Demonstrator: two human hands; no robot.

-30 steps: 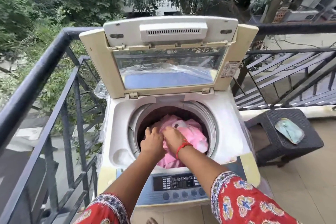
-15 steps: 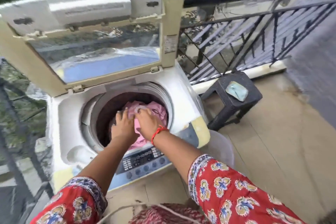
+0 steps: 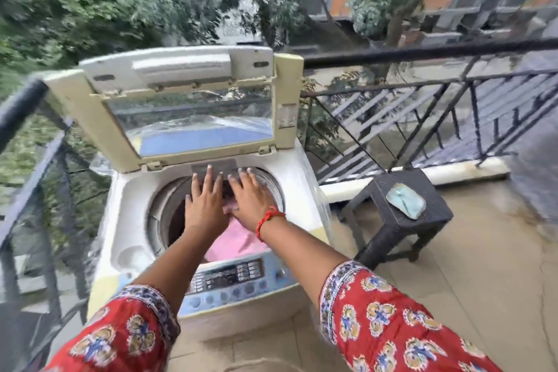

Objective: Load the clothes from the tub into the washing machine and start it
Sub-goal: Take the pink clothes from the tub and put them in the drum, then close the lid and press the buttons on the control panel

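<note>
A top-loading washing machine (image 3: 129, 208) stands in front of me with its lid (image 3: 181, 106) raised upright. Pink clothes (image 3: 234, 243) lie in the drum. My left hand (image 3: 205, 205) and my right hand (image 3: 250, 199) hover flat over the drum opening, fingers spread and pointing toward the lid, holding nothing. A red thread circles my right wrist. The control panel (image 3: 229, 278) faces me at the near edge of the machine. The tub is out of view.
A black metal railing (image 3: 422, 53) runs behind and to the left of the machine. A dark wicker stool (image 3: 401, 220) with a pale blue object (image 3: 406, 201) on it stands to the right on the tiled balcony floor.
Both hands have lifted off the pink clothes and opened flat above the drum. The view swung right, then back toward the machine.
</note>
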